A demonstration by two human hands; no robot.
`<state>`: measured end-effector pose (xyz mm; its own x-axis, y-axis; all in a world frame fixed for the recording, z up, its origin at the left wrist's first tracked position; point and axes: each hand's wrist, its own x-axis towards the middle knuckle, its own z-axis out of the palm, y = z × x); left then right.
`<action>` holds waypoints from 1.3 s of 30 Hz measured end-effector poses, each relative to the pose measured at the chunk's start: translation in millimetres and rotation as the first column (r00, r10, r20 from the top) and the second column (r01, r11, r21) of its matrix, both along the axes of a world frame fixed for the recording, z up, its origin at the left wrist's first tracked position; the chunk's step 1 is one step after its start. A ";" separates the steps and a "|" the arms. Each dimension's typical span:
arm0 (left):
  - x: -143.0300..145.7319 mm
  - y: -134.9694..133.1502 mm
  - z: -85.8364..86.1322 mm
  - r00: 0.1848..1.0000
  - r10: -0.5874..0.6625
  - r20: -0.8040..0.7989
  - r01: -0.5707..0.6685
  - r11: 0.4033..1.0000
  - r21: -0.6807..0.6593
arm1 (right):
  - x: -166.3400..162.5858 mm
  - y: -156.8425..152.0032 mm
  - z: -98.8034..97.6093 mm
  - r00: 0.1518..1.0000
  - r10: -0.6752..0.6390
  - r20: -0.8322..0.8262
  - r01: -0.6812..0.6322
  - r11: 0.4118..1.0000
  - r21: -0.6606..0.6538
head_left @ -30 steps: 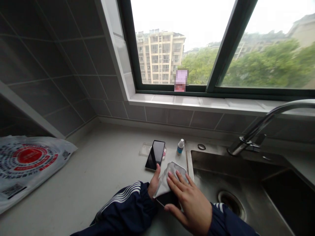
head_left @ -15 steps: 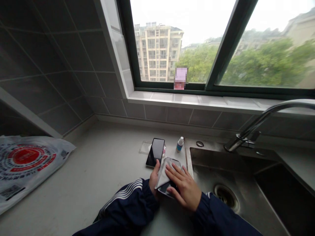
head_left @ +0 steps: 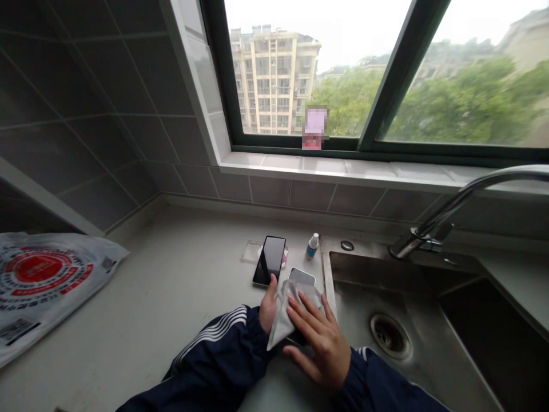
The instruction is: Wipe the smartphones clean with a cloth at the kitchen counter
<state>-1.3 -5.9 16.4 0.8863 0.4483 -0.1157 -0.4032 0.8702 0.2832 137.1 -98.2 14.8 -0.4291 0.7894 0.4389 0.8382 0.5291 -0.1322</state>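
Right hand [head_left: 321, 337] has its fingers slightly spread, flat on a grey cloth [head_left: 282, 321], but the left hand [head_left: 266, 312] only shows a thumb at the edge and I can't tell how its hidden fingers grip, so a hard shove could probably slide the phone [head_left: 302, 277] out onto the table [head_left: 206, 274] or into the sink [head_left: 355, 303]. It's mostly under the cloth, between both hands, long axis running away from the wearer, its bare short edge facing the window [head_left: 392, 74].
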 end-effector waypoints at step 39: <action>6.7 -4.0 2.5 0.996 0.073 -0.041 -0.072 0.997 0.015 | 11.8 2.2 -21.0 0.996 0.085 0.019 -0.087 0.987 0.132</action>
